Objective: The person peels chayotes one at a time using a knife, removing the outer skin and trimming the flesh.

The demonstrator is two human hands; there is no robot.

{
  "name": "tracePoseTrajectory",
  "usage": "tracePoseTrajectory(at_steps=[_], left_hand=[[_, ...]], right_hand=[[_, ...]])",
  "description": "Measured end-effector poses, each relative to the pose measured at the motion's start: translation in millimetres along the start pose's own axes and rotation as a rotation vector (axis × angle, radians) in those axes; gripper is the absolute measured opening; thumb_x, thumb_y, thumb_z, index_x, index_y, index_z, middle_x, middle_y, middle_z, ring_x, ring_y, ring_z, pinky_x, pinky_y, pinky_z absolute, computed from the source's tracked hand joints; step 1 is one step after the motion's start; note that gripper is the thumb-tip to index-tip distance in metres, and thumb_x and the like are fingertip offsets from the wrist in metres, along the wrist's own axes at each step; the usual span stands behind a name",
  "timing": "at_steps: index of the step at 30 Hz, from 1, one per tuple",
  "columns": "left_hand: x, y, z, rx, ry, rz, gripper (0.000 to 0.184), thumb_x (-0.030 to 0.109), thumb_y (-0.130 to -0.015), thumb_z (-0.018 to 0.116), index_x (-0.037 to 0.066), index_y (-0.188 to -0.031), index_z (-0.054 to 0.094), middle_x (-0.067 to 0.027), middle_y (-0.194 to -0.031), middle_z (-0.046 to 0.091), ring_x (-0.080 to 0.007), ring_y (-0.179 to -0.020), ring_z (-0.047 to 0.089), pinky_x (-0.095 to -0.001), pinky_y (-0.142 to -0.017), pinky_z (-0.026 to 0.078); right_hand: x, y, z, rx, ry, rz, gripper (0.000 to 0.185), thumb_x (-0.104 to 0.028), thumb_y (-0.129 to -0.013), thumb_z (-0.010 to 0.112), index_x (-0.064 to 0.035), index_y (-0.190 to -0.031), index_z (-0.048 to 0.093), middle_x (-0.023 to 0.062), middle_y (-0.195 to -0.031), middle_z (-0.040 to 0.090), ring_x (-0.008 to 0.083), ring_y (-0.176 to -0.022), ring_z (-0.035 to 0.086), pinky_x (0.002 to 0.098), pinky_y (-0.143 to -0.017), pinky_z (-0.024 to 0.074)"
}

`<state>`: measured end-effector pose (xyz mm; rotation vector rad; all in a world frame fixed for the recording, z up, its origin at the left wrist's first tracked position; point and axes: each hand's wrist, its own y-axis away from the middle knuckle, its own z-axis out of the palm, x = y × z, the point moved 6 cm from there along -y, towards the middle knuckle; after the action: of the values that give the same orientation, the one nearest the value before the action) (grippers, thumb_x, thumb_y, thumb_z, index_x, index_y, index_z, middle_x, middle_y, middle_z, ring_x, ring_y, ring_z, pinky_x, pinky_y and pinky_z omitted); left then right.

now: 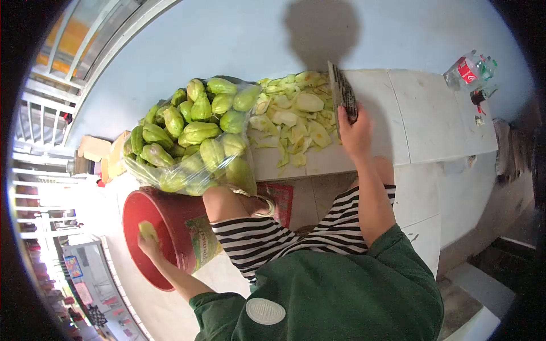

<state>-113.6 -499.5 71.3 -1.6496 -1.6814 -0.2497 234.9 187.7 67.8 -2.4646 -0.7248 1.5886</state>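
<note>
My left hand (149, 245) is closed around a pale piece of chayote (148, 229), held at the mouth of the red bucket (132, 213). My right hand (357, 133) grips a broad, dark-bladed cleaver (340, 91), edge-on to me, above the tiled ledge (372, 91). Just left of the blade lies a spread of cut chayote slices and peelings (296, 122). Farther left, a large clear plastic bag (245, 165) is full of whole green chayotes (200, 132). Its lower side hangs near the bucket. The bucket's inside is mostly hidden from me.
Several plastic bottles (469, 73) stand at the ledge's right end against the wall. A cardboard box (116, 153) sits left of the bag. White metal bars (42, 102) line the left side. A red-edged sack (282, 202) lies below the ledge near my foot.
</note>
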Motion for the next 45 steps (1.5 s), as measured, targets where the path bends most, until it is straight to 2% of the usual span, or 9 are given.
tracePoseTrajectory(at_steps=[3, 5, 11, 13, 23, 35, 38, 40, 45], left_hand=[[22.2, 55.6, 11.9, -0.466, -0.028, -0.549, 0.036, 0.009, -0.09, 0.05, -0.003, -0.122, 0.057, -0.0163, -0.106, 0.064, -0.022, -0.092, 0.062, -0.0336, -0.08, 0.052], [14.2, 77.0, 40.9, -0.63, 0.415, -0.357, 0.035, 0.017, -0.095, 0.043, -0.005, -0.116, 0.059, -0.0132, -0.099, 0.066, -0.0191, -0.088, 0.061, -0.0313, -0.08, 0.048], [19.9, 62.6, 65.2, -0.492, 0.05, -0.226, 0.041, 0.029, -0.098, 0.045, -0.007, -0.107, 0.062, -0.0186, -0.1, 0.065, -0.0274, -0.089, 0.06, -0.0378, -0.078, 0.047], [133.1, 73.6, 67.2, 0.058, -0.279, 0.323, 0.033, 0.022, -0.092, 0.055, -0.008, -0.106, 0.061, -0.0224, -0.099, 0.064, -0.0356, -0.092, 0.06, -0.0412, -0.082, 0.046], [454.3, 258.4, 352.5, -0.85, 0.119, 1.028, 0.053, 0.014, -0.077, 0.066, 0.01, -0.128, 0.051, -0.0205, -0.133, 0.046, -0.039, -0.122, 0.044, -0.048, -0.101, 0.038], [460.8, 291.8, 503.3, -0.957, -0.216, 1.258, 0.053, 0.01, -0.078, 0.062, 0.01, -0.129, 0.05, -0.0187, -0.129, 0.05, -0.0392, -0.115, 0.05, -0.0462, -0.093, 0.046], [454.0, 261.5, 479.8, -1.033, 0.155, 0.743, 0.05, 0.009, -0.078, 0.059, 0.007, -0.128, 0.051, -0.0173, -0.12, 0.056, -0.0385, -0.105, 0.055, -0.0491, -0.089, 0.047], [444.1, 260.4, 446.4, -1.361, 1.007, -0.433, 0.044, 0.019, -0.081, 0.057, 0.006, -0.123, 0.054, -0.0136, -0.109, 0.059, -0.0353, -0.099, 0.058, -0.0501, -0.08, 0.05], [422.9, 244.1, 389.6, -1.397, 1.517, -0.789, 0.046, 0.043, -0.087, 0.046, 0.008, -0.115, 0.056, -0.0122, -0.1, 0.057, -0.028, -0.092, 0.056, -0.0338, -0.062, 0.045]], right_hand=[[16.8, -4.2, -12.9, 0.016, -0.077, 0.031, 0.024, -0.022, -0.088, 0.065, 0.002, -0.09, 0.06, 0.0112, -0.067, 0.062, 0.022, -0.057, 0.059, 0.0352, -0.056, 0.0465], [14.1, -6.4, -23.1, 0.041, 0.01, 0.004, 0.025, -0.024, -0.087, 0.065, -0.0006, -0.085, 0.058, 0.0123, -0.066, 0.061, 0.0284, -0.058, 0.061, 0.0397, -0.056, 0.0472], [16.9, -10.3, -44.1, -0.04, 0.001, 0.054, 0.027, -0.025, -0.086, 0.066, 0.0008, -0.088, 0.059, 0.0153, -0.069, 0.063, 0.0321, -0.062, 0.064, 0.0425, -0.059, 0.0487], [25.2, -9.9, -45.0, -0.042, 0.0, 0.084, 0.027, -0.024, -0.085, 0.066, 0.0014, -0.088, 0.059, 0.0168, -0.07, 0.063, 0.0337, -0.065, 0.064, 0.0428, -0.061, 0.0489], [67.4, -10.8, -37.6, -0.343, 0.158, 0.288, 0.023, -0.015, -0.082, 0.063, 0.005, -0.091, 0.055, 0.0252, -0.082, 0.063, 0.0431, -0.08, 0.062, 0.047, -0.07, 0.0482], [97.1, -13.4, -38.8, -0.437, 0.022, 0.379, 0.022, -0.014, -0.088, 0.057, 0.0047, -0.1, 0.054, 0.0277, -0.089, 0.063, 0.0465, -0.086, 0.06, 0.0494, -0.074, 0.0471], [100.6, -15.8, -26.4, -0.434, -0.053, 0.307, 0.021, -0.014, -0.089, 0.056, 0.0043, -0.1, 0.053, 0.0255, -0.084, 0.063, 0.0438, -0.08, 0.061, 0.0463, -0.07, 0.0471], [85.2, -20.0, -23.5, -0.484, -0.115, 0.334, 0.021, -0.015, -0.089, 0.056, 0.0042, -0.099, 0.053, 0.0241, -0.082, 0.062, 0.0413, -0.076, 0.061, 0.0449, -0.069, 0.0466], [73.5, -11.0, 6.9, -0.56, -0.331, 0.366, 0.023, -0.019, -0.091, 0.056, 0.0036, -0.095, 0.053, 0.0192, -0.074, 0.059, 0.0326, -0.067, 0.059, 0.0409, -0.064, 0.0449]])
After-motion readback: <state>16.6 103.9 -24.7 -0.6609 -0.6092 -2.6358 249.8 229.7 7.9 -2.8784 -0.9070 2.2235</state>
